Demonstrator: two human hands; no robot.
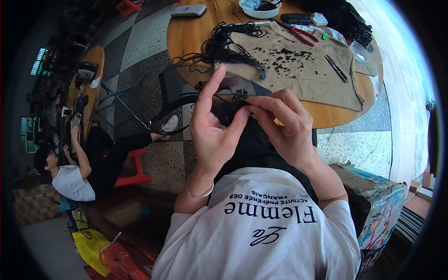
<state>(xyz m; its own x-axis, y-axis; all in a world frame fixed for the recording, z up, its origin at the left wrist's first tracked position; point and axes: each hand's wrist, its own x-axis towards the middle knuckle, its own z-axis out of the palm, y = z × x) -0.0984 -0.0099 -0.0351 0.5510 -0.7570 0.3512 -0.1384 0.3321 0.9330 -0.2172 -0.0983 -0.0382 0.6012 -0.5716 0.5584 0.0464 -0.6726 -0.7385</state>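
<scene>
Both hands meet close above the lap, so the fine work stays near the eyes. Left hand (215, 135) is half open, index finger raised, thumb pinching a thin black thread (233, 96) with small beads. Right hand (284, 123) is closed, fingertips pinching the same thread's end, perhaps with a needle; I cannot tell. Beyond them, loose black beads (291, 56) lie spread on a beige cloth (317, 81) over the round wooden counter (186, 32), probably so they do not roll away.
</scene>
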